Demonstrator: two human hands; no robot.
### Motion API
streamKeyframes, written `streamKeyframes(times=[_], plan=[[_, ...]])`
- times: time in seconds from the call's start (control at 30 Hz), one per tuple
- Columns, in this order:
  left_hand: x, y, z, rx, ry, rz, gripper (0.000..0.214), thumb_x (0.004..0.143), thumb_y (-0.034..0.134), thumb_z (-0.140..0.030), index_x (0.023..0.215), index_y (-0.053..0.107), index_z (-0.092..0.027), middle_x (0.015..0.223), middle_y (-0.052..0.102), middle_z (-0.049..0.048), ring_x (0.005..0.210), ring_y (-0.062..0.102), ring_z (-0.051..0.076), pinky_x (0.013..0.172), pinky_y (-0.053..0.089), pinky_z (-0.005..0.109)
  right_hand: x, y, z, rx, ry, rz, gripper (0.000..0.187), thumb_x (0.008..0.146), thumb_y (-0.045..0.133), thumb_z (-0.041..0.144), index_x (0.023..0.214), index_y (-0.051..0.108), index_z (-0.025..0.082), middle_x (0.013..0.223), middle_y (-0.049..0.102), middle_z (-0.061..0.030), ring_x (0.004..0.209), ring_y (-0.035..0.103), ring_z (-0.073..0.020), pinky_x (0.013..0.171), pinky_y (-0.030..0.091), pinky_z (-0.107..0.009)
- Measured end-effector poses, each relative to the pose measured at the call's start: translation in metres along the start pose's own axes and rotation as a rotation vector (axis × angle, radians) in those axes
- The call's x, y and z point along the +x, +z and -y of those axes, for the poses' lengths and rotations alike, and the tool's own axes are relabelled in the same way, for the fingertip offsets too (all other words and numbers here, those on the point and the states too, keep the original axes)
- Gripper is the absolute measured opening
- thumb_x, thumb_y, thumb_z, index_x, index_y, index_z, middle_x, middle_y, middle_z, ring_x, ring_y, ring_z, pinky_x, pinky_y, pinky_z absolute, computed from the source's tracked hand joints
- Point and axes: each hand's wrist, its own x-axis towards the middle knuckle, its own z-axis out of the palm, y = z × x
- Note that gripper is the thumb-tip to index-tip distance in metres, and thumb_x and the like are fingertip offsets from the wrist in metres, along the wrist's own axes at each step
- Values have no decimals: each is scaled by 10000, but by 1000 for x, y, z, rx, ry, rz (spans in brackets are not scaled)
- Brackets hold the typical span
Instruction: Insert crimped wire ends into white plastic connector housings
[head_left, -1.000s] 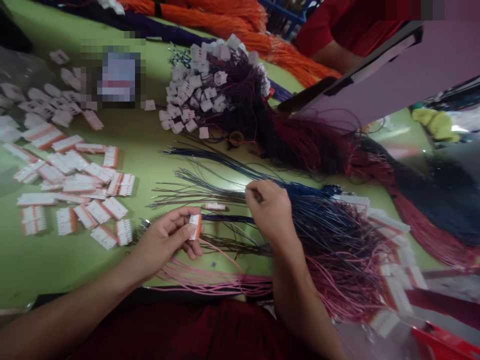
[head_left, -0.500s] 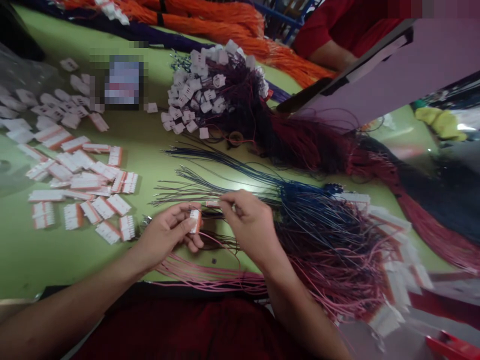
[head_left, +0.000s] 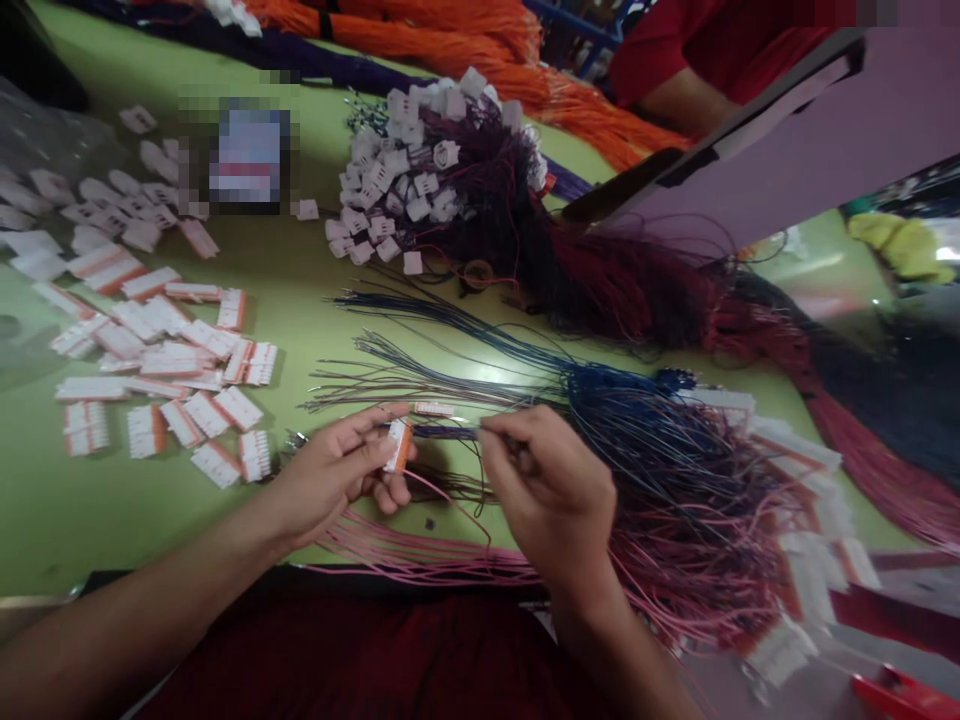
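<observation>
My left hand (head_left: 337, 465) is closed on a small white and orange connector housing (head_left: 398, 446), held upright between thumb and fingers. A pink wire (head_left: 450, 495) runs out of its lower end and curves off to the right. My right hand (head_left: 551, 490) is apart from the connector, thumb and forefinger pinched beside the dark wires (head_left: 446, 433); whatever sits in the pinch is too small to make out. Just above the connector lies another white and orange housing (head_left: 433, 409). Pink wires (head_left: 420, 565) stretch across the table below both hands.
Loose white and orange connectors (head_left: 180, 362) cover the left side. Blue wires (head_left: 600, 400) fan out from the right, with wired connectors (head_left: 806, 570) beyond. Behind lie a bundle with white plugs (head_left: 390, 180), a phone-like pixelated object (head_left: 247, 155) and orange wires (head_left: 465, 40). A person's red sleeve (head_left: 652, 50) shows behind a panel.
My right hand has moved right and slightly toward me, away from the connector, its fingers curling further. My left hand keeps the connector, nearly in place. The view has shifted slightly.
</observation>
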Motion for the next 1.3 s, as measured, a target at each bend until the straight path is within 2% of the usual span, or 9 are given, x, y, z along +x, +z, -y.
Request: streamKeyframes(times=[0.13,0.33,0.4,0.53,0.6,0.83,0.97,1.13,1.3], plan=[[-3,-2,0,-10,38,134,436,832,609,-183,1255,539,-265,762,655,-10,569,630,108,535,495,230,1,-16,-6,-49,183,-221,53,807,601,177,790,630,218,710,623,8,627,568,-128,587,428,-250],[-5,3,0,-62,31,219,166,827,585,-137,960,668,-193,704,686,25,678,669,148,629,532,248,1,-20,-7,-11,431,-411,73,813,580,249,821,616,187,722,633,-9,586,566,-123,555,432,-247],[-5,9,-3,-105,58,156,169,827,575,-124,962,647,-195,725,694,26,687,679,155,642,544,259,2,-18,-15,24,457,-360,75,823,551,249,812,587,184,706,633,-8,585,574,-123,568,443,-249],[-6,23,-13,-115,127,6,179,821,564,-104,975,617,-180,750,700,35,717,700,181,634,559,261,1,-12,-37,74,479,48,86,834,514,253,778,542,194,683,648,-9,623,609,-139,607,457,-257],[-6,29,-17,-80,166,-44,233,820,558,-102,1039,592,-172,739,695,41,705,700,190,619,560,267,1,-8,-41,99,466,143,105,852,497,272,787,534,199,723,666,-20,683,631,-153,645,463,-266],[2,32,-11,-4,142,-275,435,818,532,-124,1245,452,-130,665,654,14,504,614,126,457,478,215,3,-2,-31,337,314,0,77,872,500,256,853,555,204,1027,680,-61,921,639,-170,809,471,-300],[7,24,-2,150,119,-208,402,810,592,-243,1196,501,-175,646,619,-31,408,507,73,368,361,170,3,-6,-14,217,185,-4,69,838,553,188,807,613,199,775,666,-6,697,599,-125,667,457,-243],[8,18,2,334,218,-180,321,793,637,-308,1078,567,-178,636,605,-40,499,546,85,458,428,183,3,-1,11,151,-26,95,115,842,560,163,798,661,194,692,641,-1,615,557,-107,589,423,-223],[7,14,2,268,153,-112,329,809,620,-323,1099,569,-176,581,584,-45,488,533,89,461,419,187,1,18,2,64,29,168,133,803,558,118,723,641,185,653,640,3,582,547,-106,570,394,-221]])
